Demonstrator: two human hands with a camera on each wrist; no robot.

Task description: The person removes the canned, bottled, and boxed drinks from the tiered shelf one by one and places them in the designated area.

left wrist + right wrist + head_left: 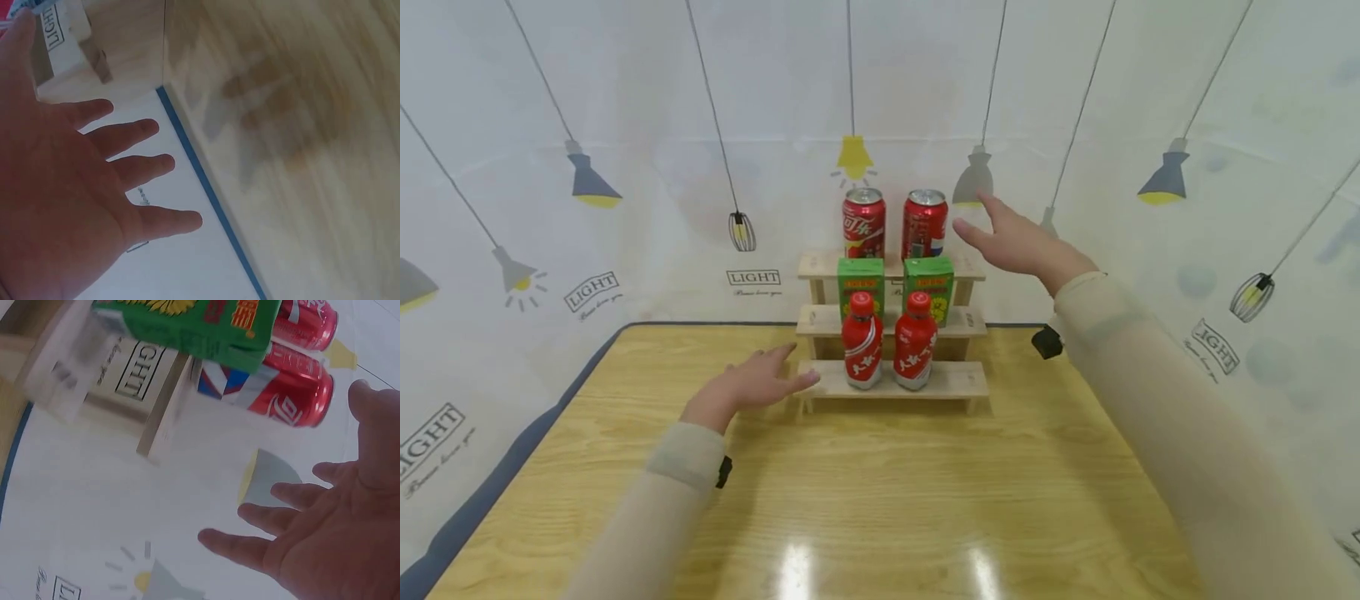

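Observation:
My right hand (1011, 240) is raised beside the right red can (924, 223) on the top step, its fingers spread and holding nothing. In the right wrist view that can (290, 384) stands a short way off from the thumb. Low on the other side, my left hand (756, 382) hovers at the left end of the bottom step, fingers spread and nothing in them. Two red bottles (862, 342) (915, 342) stand on that bottom step. Green drink boxes (861, 275) (928, 275) sit on the middle step, and another red can (864, 221) stands at top left.
The three-step wooden rack (958, 379) stands at the back of a wood-grain table (880, 475). Close behind it hangs a white backdrop (662, 167) printed with lamps. A dark blue edge (572, 396) runs along the table's left and back sides.

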